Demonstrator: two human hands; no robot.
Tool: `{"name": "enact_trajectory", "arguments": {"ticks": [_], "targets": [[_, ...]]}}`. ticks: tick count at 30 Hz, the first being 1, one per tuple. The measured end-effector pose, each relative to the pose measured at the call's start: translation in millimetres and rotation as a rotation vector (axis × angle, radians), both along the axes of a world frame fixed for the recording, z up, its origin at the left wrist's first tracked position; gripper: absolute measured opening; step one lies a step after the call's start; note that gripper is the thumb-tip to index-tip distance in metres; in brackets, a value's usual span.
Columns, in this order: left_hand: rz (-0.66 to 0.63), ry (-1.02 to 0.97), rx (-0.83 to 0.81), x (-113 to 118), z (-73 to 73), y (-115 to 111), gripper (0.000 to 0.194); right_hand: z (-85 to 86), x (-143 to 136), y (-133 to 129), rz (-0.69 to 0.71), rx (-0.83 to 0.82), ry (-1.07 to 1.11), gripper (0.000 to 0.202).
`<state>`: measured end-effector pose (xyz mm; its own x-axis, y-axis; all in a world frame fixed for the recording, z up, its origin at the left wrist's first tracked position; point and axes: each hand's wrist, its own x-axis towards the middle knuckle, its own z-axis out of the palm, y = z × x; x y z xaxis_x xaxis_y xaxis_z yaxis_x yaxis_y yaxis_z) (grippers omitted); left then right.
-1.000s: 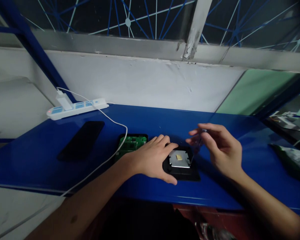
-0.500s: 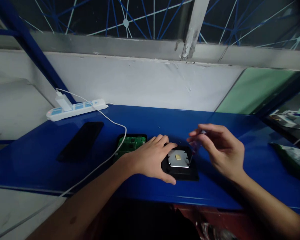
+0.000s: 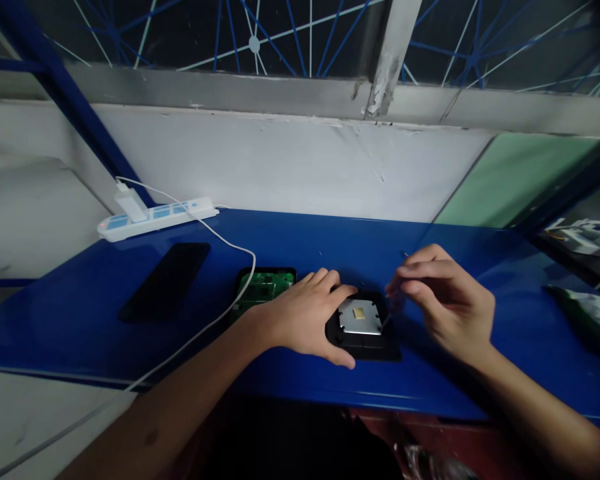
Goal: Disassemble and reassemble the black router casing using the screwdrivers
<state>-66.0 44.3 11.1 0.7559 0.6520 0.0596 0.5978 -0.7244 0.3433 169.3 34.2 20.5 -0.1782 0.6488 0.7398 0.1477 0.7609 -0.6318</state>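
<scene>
My left hand [image 3: 310,313] lies with spread fingers over the left edge of a black casing [image 3: 370,348], its thumb along the near side. A silver metal plate [image 3: 353,325] with a small tan square [image 3: 359,313] sits in the casing. My right hand [image 3: 443,293] is pinched around a small screwdriver [image 3: 396,297], partly see-through and blurred, whose shaft points down at the right edge of the metal plate. Whether the tip touches a screw cannot be made out. Partly behind my left hand is a green circuit board [image 3: 265,288] in a black frame.
A dark flat slab [image 3: 165,283] lies on the blue table [image 3: 300,233] at left. Behind it is a white power strip [image 3: 165,219] with a charger [image 3: 131,205]; its white cable [image 3: 215,319] crosses the board and my left forearm's side. A green-white bag [image 3: 587,317] lies at far right.
The fingers of my right hand have shifted on the screwdriver, and its top now leans differently. My left hand keeps its place on the casing. The whole view has shifted slightly.
</scene>
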Motion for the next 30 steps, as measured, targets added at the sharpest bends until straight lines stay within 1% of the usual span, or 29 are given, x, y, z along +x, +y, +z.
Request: {"name": "enact_trajectory", "arguments": {"ticks": [2, 5, 7, 9, 10, 12, 14, 16, 18, 21, 25, 30], "targets": [[-0.002, -0.002, -0.002, -0.4, 0.0, 0.2, 0.105, 0.4, -2.0, -3.3, -0.016, -0.070, 0.035, 0.024], [-0.003, -0.009, -0.006, -0.9, -0.9, 0.7, 0.103, 0.9, -2.4, -5.4, -0.020, -0.155, 0.066, 0.026], [-0.006, -0.016, -0.006, -1.0, -0.9, 0.7, 0.103, 0.2, -0.6, -3.9, -0.008, -0.127, 0.034, 0.027], [-0.006, -0.020, 0.003, -0.7, 0.1, 0.3, 0.103, -1.2, 1.5, -1.2, -0.009, -0.059, -0.027, 0.022], [-0.005, -0.018, 0.005, -0.5, 1.0, 0.0, 0.102, -1.9, 2.2, 0.1, -0.024, -0.017, -0.057, 0.020], [0.003, -0.006, 0.001, -0.2, 2.6, -0.5, 0.101, -2.7, 2.5, 1.5, -0.073, 0.038, -0.109, 0.025], [0.001, 0.000, -0.001, -0.3, 3.0, -0.7, 0.102, -2.3, 1.7, 1.0, -0.118, 0.022, -0.132, 0.035], [-0.004, -0.006, 0.010, -0.6, 1.6, -0.1, 0.103, -1.3, 1.1, -0.6, -0.118, -0.041, -0.130, 0.041], [-0.010, -0.014, 0.018, -1.1, -0.9, 0.7, 0.103, -0.6, 1.3, -2.2, -0.093, -0.081, -0.103, 0.041], [-0.011, -0.020, 0.018, -1.6, -3.8, 1.8, 0.104, -1.1, 2.5, -3.8, -0.070, -0.080, -0.072, 0.035], [-0.011, -0.027, 0.001, -2.1, -2.6, 2.3, 0.103, -0.7, 1.0, -3.9, -0.089, -0.092, -0.022, 0.032], [-0.014, -0.025, -0.035, -2.6, 0.9, 2.7, 0.103, 4.4, -0.1, 3.0, -0.132, -0.145, 0.149, 0.026]]}}
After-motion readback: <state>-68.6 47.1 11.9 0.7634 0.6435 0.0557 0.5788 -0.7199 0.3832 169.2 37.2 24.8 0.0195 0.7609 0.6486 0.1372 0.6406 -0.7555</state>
